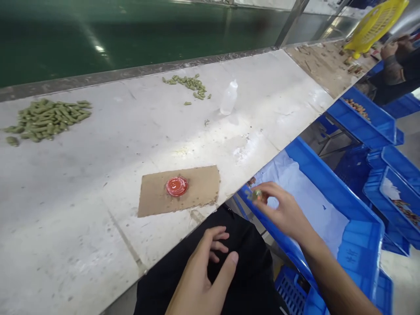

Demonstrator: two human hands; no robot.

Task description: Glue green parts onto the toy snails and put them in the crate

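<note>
My right hand (284,210) is over the near edge of a blue crate (357,218) lined with a white sheet (305,192). Thumb and forefinger pinch a small greenish piece with an orange spot (258,196); its kind is unclear. Above my lap, my left hand (208,271) is held with fingers apart and nothing in it. On the table in front lies a piece of cardboard (203,188), bearing a small round dish of glossy red liquid (177,187).
A big pile of small green pieces (49,119) lies at the table's left, a smaller pile (190,83) farther back. Near it stands a translucent squeeze bottle (229,98). Blue crates (370,122) stand at right, beside another person's arm (393,70) and a yellow basket (377,26).
</note>
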